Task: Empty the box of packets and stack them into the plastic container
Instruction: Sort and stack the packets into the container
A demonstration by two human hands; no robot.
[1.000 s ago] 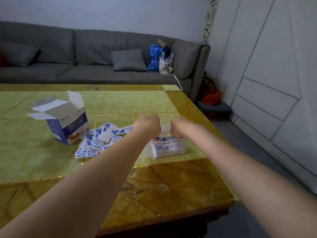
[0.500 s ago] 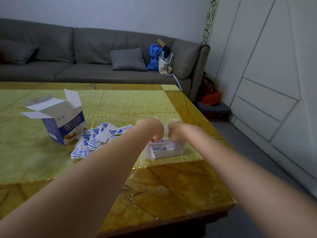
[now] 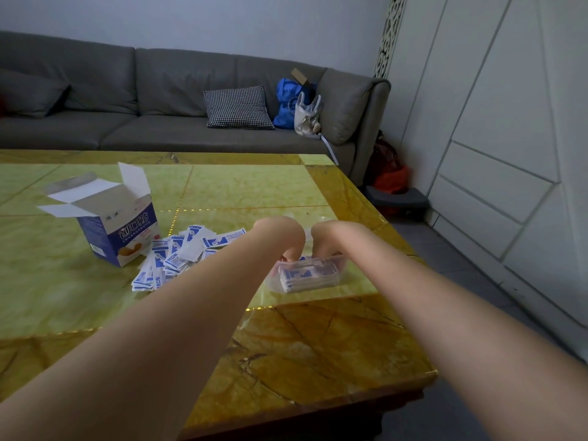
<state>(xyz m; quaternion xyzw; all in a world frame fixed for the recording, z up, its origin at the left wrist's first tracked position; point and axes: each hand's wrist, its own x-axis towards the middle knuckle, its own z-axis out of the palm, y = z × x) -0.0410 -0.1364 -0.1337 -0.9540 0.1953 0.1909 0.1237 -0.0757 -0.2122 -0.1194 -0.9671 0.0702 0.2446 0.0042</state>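
A clear plastic container (image 3: 339, 272) sits on the table right of centre, with a stack of blue-and-white packets (image 3: 302, 275) inside. My left hand (image 3: 280, 234) and my right hand (image 3: 331, 236) hang side by side over its far edge. Their fingers curl down onto the stacked packets, and their backs hide the fingertips. To the left stands the open blue-and-white box (image 3: 117, 224), flaps up. A loose pile of packets (image 3: 178, 253) lies spread between the box and my left forearm.
The yellow-green marble table (image 3: 254, 195) has its right edge near the container and its front edge close to me. Behind it runs a grey sofa (image 3: 159, 128) with a checked cushion and bags. White cabinets line the right wall.
Both hands have dropped from just above the container down to the packets inside it. The view has shifted slightly; box and loose pile stay put.
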